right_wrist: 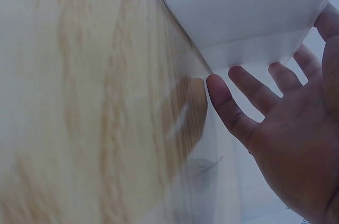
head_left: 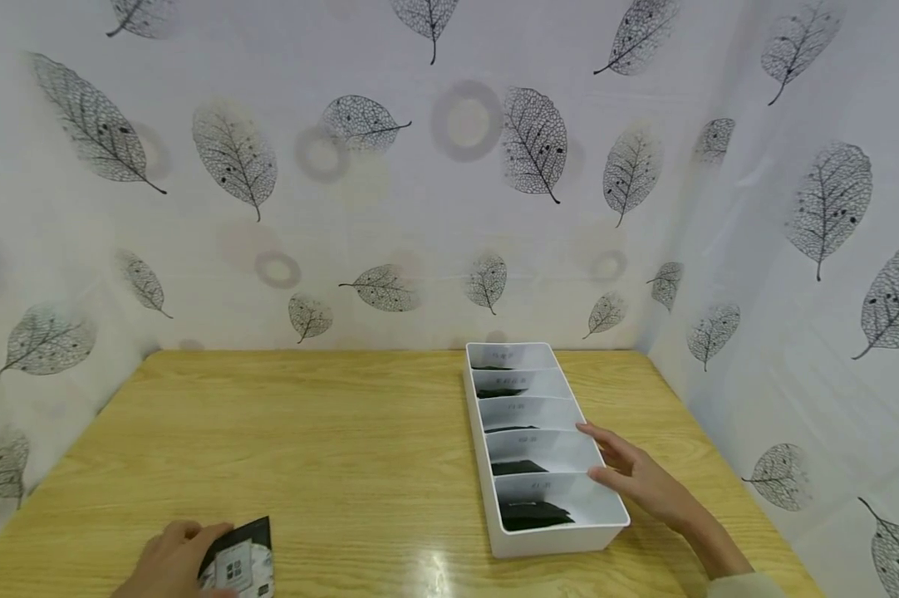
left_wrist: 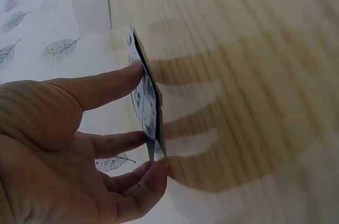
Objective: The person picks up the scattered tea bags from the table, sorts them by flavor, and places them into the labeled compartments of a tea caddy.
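Note:
At the front left of the table, my left hand (head_left: pixel 169 561) pinches a small flat packet (head_left: pixel 238 565) with a black top band and a pale printed label. The left wrist view has the packet (left_wrist: pixel 145 94) on edge close over the wood, the thumb on one face and fingertips along its edge. A white divided box (head_left: pixel 550 541) stands right of centre, with dark flat packets (head_left: pixel 532 515) lying in its compartments. Against the box's right side rests my right hand (head_left: pixel 640 482), its fingers extended. In the right wrist view its fingertips meet the lower wall of the box (right_wrist: pixel 249 17).
The wood-grain table (head_left: pixel 330 448) reaches back to a pale curtain (head_left: pixel 375 208) printed with dark leaves. Another curtain side (head_left: pixel 808 332) runs along the right edge. Small printed labels mark the box's compartment walls.

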`<act>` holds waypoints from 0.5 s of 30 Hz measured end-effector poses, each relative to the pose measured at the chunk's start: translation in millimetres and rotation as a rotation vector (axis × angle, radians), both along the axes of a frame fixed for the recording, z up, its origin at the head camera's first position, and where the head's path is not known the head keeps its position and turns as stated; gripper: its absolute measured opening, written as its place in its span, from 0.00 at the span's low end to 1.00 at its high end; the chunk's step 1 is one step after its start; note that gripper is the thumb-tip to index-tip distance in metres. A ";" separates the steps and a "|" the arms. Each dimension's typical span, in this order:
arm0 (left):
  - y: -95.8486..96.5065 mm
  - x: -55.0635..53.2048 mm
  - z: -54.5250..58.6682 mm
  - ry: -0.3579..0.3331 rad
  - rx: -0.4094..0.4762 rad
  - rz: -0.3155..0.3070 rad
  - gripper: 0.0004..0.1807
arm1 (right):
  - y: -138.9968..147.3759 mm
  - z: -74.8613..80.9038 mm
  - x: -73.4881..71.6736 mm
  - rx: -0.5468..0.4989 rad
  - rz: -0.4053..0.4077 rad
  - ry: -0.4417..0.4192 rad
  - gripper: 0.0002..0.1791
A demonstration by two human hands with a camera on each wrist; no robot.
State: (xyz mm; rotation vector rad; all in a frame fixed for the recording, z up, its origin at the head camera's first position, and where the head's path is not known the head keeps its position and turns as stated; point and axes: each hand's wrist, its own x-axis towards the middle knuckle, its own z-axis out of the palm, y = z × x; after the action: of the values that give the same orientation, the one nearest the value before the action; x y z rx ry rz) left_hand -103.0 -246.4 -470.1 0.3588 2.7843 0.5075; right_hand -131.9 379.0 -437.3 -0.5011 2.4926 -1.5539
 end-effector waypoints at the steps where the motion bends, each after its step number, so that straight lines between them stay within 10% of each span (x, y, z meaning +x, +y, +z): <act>1: 4.1 -1.7 3.3 -0.020 0.005 0.019 0.38 | -0.2 -0.1 0.0 0.004 -0.002 0.001 0.33; 8: 39.6 -18.7 24.4 -0.073 0.070 0.118 0.48 | -1.2 -1.5 -0.3 0.004 -0.006 -0.015 0.33; 15: 63.5 -42.6 28.6 0.063 0.130 0.068 0.41 | -1.8 -0.3 0.2 -0.009 0.010 0.013 0.33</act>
State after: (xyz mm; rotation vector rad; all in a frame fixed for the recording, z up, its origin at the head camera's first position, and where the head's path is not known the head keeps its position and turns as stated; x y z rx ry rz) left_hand -145.6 -182.9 -441.6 0.3137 2.8393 0.7067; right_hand -131.7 377.2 -437.7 -0.5260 2.4902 -1.5637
